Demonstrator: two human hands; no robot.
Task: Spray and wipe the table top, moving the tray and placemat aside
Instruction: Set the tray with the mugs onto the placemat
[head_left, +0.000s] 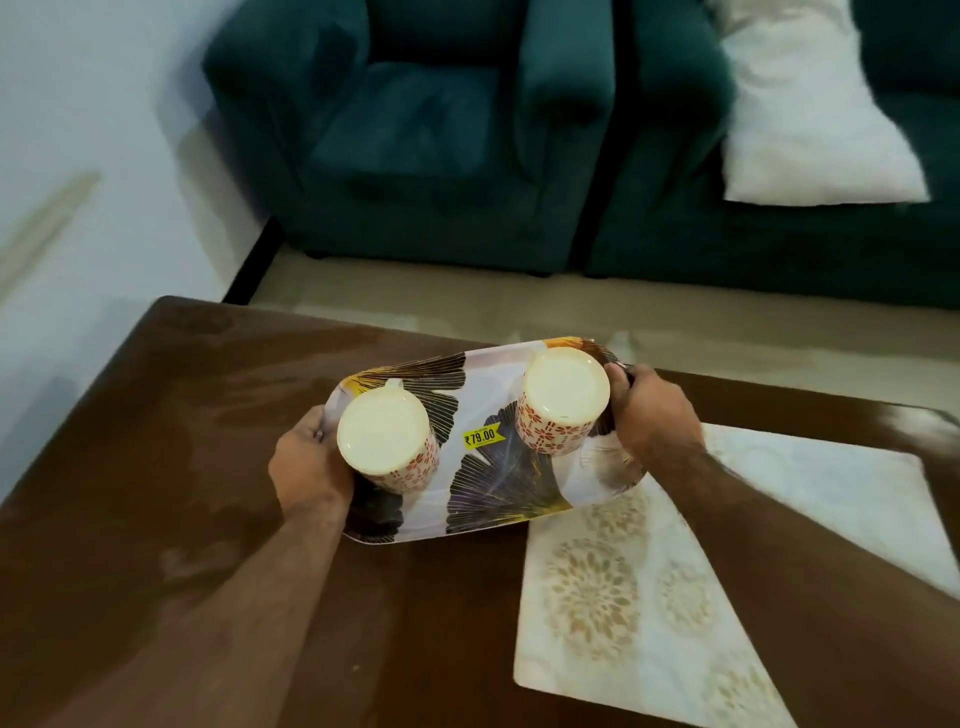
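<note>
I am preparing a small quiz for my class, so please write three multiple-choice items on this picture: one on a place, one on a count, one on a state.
1. Where does the placemat lie?
A. on the sofa
B. on the table, partly under the tray's right end
C. on the floor

2. How many mugs stand on the tray?
A. one
B. two
C. four

3. How is the tray held?
A. by both hands, one at each end
B. by one hand only
C. by no hand

Key: 1 B, it lies on the brown table. 2 B, left mug, right mug. 3 A, left hand and right hand grip the ends.
</note>
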